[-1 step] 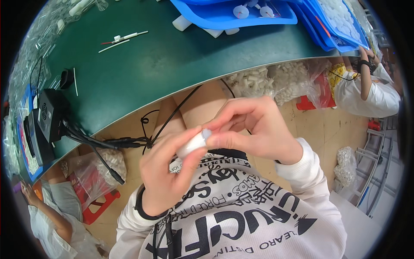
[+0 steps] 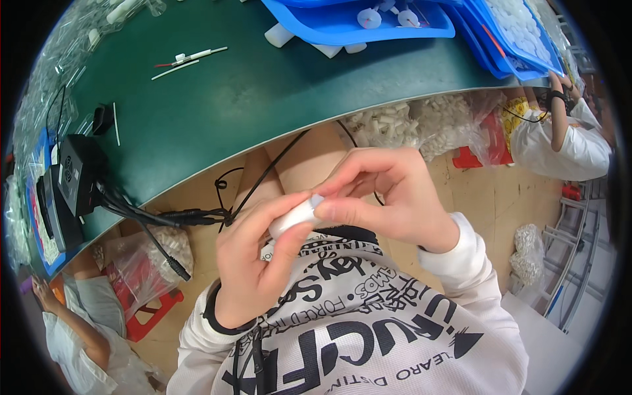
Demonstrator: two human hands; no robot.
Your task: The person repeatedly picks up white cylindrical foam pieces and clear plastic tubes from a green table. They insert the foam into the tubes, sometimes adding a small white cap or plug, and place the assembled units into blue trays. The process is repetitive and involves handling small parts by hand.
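Above my lap, my left hand (image 2: pixel 253 250) is closed around a white plastic cylinder (image 2: pixel 293 220), its thumb and fingers on either side. The cylinder is tilted, with its upper end toward the right. At that end sits a pale translucent round piece (image 2: pixel 317 199), which my right hand (image 2: pixel 385 194) pinches between thumb and fingertips. The thumb covers part of this piece, so how it sits on the cylinder cannot be made out fully.
On the green table (image 2: pixel 230 99) lie thin white tubes (image 2: pixel 201 56). Blue trays (image 2: pixel 368 29) stand at the back. A black box (image 2: pixel 79 174) with cables (image 2: pixel 178 217) sits left. Bags of white parts (image 2: pixel 388 125) are below the table. Other people (image 2: pixel 559 141) sit at both sides.
My right thumb has shifted slightly over the pale round piece, covering a little more of it. Both hands otherwise stay in nearly the same place.
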